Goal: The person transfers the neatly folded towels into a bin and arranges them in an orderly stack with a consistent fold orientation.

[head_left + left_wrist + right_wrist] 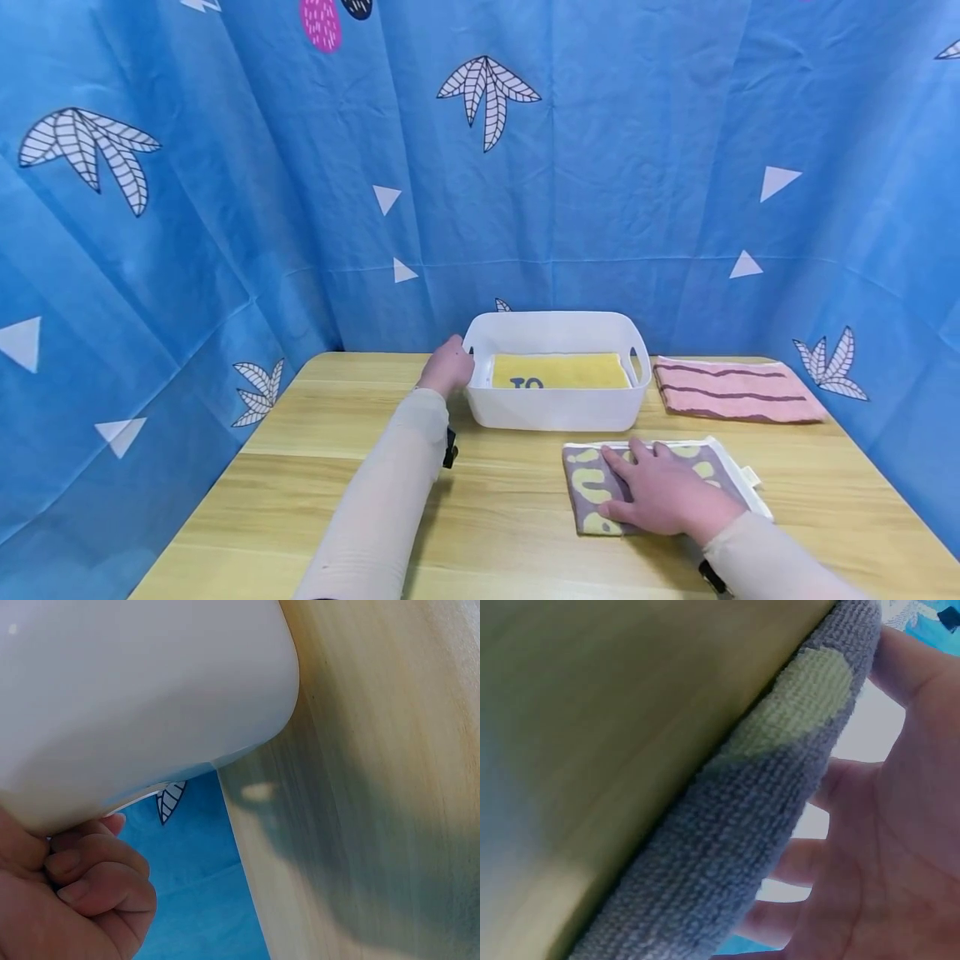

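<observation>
Right hand (pixel 660 498) spread over terry towel (pixel 588 483)

Toward the worktop's (pixel 330 483) right edge, the folded towel should be light, floppy; scoop beneath its edge. That hand rests ungripping. Near the far edge, the left hand (pixel 447 367) grips the white basket's (pixel 555 411) left end.

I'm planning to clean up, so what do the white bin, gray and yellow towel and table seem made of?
White bin: probably plastic, smooth, with rounded corners and a cut-out handle.
Gray and yellow towel: fabric, perhaps cotton; close up, the weave looks nubby.
Table: light wood grain; solid wood or laminate, I can't tell.
</observation>
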`<state>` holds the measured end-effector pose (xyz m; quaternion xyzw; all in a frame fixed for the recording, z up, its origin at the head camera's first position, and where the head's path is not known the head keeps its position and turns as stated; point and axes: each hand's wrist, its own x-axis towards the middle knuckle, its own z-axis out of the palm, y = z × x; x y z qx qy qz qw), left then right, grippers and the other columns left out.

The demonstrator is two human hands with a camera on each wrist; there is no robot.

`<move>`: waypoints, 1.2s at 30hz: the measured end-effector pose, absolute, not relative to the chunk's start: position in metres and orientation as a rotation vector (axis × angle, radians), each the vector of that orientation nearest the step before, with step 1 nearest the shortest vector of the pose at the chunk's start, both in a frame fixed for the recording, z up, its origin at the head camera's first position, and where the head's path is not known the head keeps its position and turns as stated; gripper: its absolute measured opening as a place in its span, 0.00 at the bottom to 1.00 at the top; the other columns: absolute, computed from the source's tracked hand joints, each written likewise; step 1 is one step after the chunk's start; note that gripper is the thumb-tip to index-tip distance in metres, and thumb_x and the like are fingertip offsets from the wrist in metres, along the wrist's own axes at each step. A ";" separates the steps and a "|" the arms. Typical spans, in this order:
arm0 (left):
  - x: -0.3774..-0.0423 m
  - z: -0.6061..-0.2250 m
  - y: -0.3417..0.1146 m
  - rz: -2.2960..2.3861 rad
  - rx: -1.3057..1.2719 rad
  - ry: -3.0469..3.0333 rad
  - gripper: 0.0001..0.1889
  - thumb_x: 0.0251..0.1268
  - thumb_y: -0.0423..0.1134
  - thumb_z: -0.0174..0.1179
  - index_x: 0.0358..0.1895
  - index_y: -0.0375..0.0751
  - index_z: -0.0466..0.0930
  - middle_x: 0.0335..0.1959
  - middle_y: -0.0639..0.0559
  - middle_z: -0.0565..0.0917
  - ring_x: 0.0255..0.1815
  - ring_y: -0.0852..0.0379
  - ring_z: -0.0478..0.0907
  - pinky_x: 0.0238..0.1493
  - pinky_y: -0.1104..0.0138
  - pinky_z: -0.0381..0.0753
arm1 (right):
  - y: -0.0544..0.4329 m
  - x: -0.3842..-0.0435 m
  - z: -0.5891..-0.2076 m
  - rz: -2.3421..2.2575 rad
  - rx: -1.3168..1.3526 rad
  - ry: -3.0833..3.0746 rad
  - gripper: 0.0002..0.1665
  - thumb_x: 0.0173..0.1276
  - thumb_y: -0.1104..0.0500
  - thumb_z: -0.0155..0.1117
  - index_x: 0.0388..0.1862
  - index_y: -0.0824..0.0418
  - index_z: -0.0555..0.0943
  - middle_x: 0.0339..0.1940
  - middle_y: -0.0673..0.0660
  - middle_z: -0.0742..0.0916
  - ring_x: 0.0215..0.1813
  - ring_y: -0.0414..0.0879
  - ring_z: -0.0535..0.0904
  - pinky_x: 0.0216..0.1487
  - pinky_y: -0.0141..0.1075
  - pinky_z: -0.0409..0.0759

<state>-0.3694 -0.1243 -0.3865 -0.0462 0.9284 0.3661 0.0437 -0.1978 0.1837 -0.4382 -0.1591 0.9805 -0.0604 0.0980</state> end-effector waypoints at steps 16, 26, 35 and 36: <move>-0.373 -0.387 -0.124 1.181 -0.143 2.795 0.18 0.78 0.37 0.47 0.67 0.39 0.66 0.54 0.41 0.77 0.54 0.43 0.75 0.60 0.45 0.74 | 0.129 -0.202 -0.432 -0.086 -0.545 2.898 0.54 0.61 0.23 0.61 0.78 0.52 0.68 0.69 0.72 0.72 0.65 0.73 0.69 0.57 0.62 0.75; -0.373 -0.391 -0.127 1.159 -0.150 2.803 0.21 0.79 0.38 0.47 0.70 0.38 0.65 0.55 0.41 0.77 0.55 0.43 0.75 0.61 0.45 0.74 | 0.087 -0.206 -0.436 0.006 -0.614 2.928 0.55 0.60 0.21 0.58 0.77 0.53 0.69 0.63 0.69 0.77 0.56 0.66 0.74 0.52 0.54 0.79; -0.374 -0.391 -0.127 1.178 -0.126 2.805 0.19 0.78 0.39 0.51 0.66 0.38 0.67 0.49 0.42 0.78 0.53 0.43 0.76 0.59 0.46 0.75 | 0.058 -0.211 -0.433 0.039 -0.637 2.952 0.56 0.60 0.19 0.56 0.77 0.52 0.69 0.63 0.67 0.78 0.55 0.64 0.75 0.53 0.53 0.78; -0.374 -0.391 -0.127 1.177 -0.124 2.807 0.19 0.78 0.39 0.51 0.66 0.38 0.67 0.49 0.42 0.78 0.53 0.43 0.77 0.59 0.46 0.76 | 0.056 -0.211 -0.432 0.038 -0.638 2.955 0.56 0.60 0.19 0.56 0.77 0.52 0.69 0.63 0.67 0.78 0.55 0.64 0.76 0.54 0.53 0.78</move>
